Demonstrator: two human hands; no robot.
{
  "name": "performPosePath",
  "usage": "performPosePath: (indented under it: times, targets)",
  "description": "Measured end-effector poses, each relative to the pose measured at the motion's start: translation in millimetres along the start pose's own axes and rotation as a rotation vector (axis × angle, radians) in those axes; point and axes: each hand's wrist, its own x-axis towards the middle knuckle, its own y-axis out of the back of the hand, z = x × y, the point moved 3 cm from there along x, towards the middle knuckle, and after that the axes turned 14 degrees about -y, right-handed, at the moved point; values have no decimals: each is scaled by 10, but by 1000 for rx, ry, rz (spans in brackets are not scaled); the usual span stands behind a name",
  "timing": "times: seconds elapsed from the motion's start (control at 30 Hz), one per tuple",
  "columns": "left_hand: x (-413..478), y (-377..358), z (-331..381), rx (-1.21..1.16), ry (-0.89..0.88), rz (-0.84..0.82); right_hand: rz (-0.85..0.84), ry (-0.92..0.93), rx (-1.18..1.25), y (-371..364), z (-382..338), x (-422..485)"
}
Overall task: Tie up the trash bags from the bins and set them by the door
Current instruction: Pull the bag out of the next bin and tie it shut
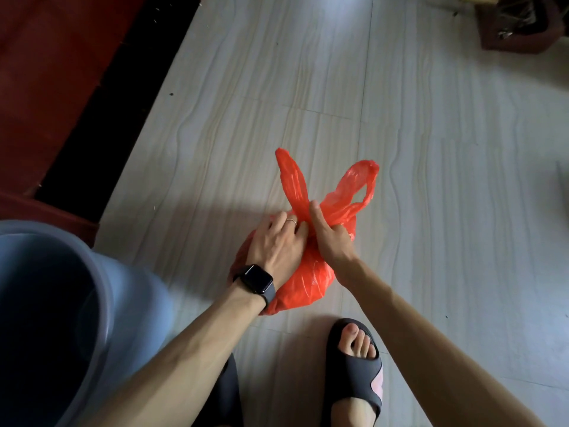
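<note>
A red plastic trash bag sits on the pale tiled floor just in front of my feet. Its two handle loops stick up and cross above the bag's neck. My left hand, with a black watch on the wrist and a ring on one finger, grips the bag's neck from the left, fingers curled into the plastic. My right hand pinches the crossed handles at the neck from the right, thumb pointing up along the left loop. Both hands meet at the knot point.
A pale blue bin stands at my lower left, its inside dark. Red furniture with a dark gap under it lines the left side. A brown box sits at the top right. My black slide sandals are below the bag.
</note>
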Motion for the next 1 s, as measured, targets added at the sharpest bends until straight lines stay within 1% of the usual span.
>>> performPosePath:
  times: [0.07, 0.17, 0.27, 0.37, 0.43, 0.5, 0.63, 0.7, 0.77, 0.87, 1.0]
  targets:
    - [26, 3, 37, -52, -22, 24, 74, -49, 32, 52, 16, 58]
    - [9, -103, 21, -219, -80, 71, 49, -160, 136, 98, 90, 107]
    - [-26, -144, -33, -381, 2, 69, -76, -235, 299, 117, 127, 102]
    - [-21, -60, -78, -604, 150, 88, -270, -240, 331, 115, 150, 115]
    - [10, -56, -143, -728, 246, 26, -353, -247, 309, 132, 159, 97]
    - [44, -98, -222, -815, 312, -79, -424, -235, 283, 152, 176, 89]
    - [138, -178, -364, -990, 357, -380, -547, -193, 246, 185, 199, 52]
    - [168, -227, -433, -1103, 395, -491, -593, -164, 214, 201, 192, 33]
    - [178, -274, -466, -1223, 428, -525, -660, -141, 215, 216, 189, 11]
    - [200, -337, -436, -1448, 480, -522, -737, -117, 279, 229, 229, 33]
    - [188, -332, -475, -1526, 539, -575, -727, -80, 267, 234, 284, 49]
